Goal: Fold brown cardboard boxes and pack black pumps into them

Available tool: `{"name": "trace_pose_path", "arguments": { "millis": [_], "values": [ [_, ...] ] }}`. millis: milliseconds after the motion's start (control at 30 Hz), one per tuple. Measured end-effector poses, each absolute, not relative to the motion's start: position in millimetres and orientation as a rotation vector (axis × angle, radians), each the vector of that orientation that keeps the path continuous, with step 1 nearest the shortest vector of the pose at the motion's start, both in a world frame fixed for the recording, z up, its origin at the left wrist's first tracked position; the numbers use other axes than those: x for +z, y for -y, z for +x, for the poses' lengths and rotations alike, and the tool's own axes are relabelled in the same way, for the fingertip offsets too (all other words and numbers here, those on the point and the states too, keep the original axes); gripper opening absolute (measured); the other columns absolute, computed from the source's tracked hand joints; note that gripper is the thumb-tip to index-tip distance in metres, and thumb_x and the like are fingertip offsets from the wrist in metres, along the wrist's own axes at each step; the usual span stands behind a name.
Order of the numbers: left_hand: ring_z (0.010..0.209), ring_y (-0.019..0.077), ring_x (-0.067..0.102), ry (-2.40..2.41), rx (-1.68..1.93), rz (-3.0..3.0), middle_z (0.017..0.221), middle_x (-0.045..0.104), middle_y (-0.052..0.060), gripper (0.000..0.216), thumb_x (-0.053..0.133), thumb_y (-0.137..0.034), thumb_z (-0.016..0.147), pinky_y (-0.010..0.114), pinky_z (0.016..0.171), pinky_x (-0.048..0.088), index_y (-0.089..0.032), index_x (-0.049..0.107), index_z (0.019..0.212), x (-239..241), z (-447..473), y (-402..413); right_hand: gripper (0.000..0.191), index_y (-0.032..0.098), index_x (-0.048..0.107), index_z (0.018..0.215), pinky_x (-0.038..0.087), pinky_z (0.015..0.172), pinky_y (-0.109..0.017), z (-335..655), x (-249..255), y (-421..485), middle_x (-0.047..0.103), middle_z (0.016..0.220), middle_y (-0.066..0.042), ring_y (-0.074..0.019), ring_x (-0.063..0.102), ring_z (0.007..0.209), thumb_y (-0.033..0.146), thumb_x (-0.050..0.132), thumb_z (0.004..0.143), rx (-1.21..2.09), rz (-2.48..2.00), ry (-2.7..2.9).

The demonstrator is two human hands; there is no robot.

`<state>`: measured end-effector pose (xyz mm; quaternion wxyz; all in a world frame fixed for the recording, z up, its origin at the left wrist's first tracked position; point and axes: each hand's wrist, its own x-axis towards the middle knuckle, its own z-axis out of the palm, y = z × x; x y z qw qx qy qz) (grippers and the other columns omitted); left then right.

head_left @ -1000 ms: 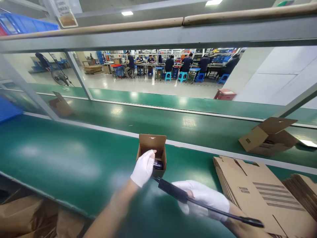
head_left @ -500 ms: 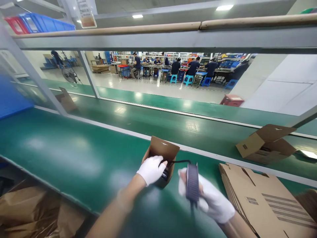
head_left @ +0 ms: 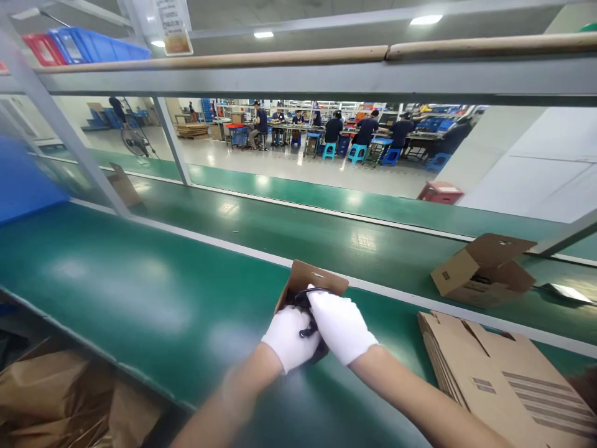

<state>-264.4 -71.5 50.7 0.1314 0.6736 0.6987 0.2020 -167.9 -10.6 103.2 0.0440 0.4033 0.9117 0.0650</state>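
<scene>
A small open cardboard box (head_left: pixel 313 278) stands on the green belt (head_left: pixel 140 286) in front of me, its lid flap tilted back. Both my hands wear white gloves. My left hand (head_left: pixel 288 336) grips the box's near side. My right hand (head_left: pixel 342 326) is closed over the box mouth, pressing a black device with its cable (head_left: pixel 306 312) down into it. Most of the black device is hidden under my fingers.
A stack of flat cardboard blanks (head_left: pixel 494 379) lies to the right on the belt. Another open box (head_left: pixel 482 270) rests on the far belt. Brown paper (head_left: pixel 51 398) fills the lower left. A metal frame rail (head_left: pixel 326 74) crosses overhead. Seated people work at distant tables.
My right hand carried the black device from beside the box into its mouth and now covers it. The cable has followed it in. My left hand stayed on the box.
</scene>
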Motion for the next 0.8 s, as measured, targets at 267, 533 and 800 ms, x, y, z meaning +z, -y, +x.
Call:
{"name": "trace_pose_path", "arguments": {
  "millis": [267,533,800],
  "values": [
    [0.098,0.0223,0.059,-1.779,0.966,1.980,0.108,0.065,0.003,0.023,0.059,-0.025,0.079,0.039,0.089,0.048,-0.024,0.061,0.102,65.3,-290.4,122.3,0.028,0.010,0.062,0.099,0.051,0.065,-0.033,-190.5,109.4,-3.5,0.067,0.085,-0.014,-0.0275,0.067,0.077,0.011,0.064,0.072,0.024,0.905,-2.587],
    [0.129,0.0277,0.038,-1.667,1.404,1.609,0.140,0.041,0.010,0.065,0.062,-0.046,0.079,0.045,0.108,0.035,-0.022,0.039,0.134,22.7,-354.9,84.0,0.018,0.012,0.063,0.086,0.046,0.057,-0.036,-148.0,127.8,26.1,0.065,0.074,-0.013,-0.0303,0.064,0.068,0.004,0.050,0.075,0.344,0.488,-2.644],
    [0.138,0.0316,0.018,-1.132,1.354,1.520,0.151,0.021,0.011,0.093,0.064,-0.056,0.073,0.050,0.116,0.015,-0.019,0.018,0.144,-30.6,-335.8,45.3,0.019,0.017,0.066,0.088,0.044,0.055,-0.033,-160.9,125.7,-0.9,0.066,0.074,-0.010,-0.0286,0.065,0.066,0.014,0.054,0.074,0.090,0.568,-2.585]
  ]
}}
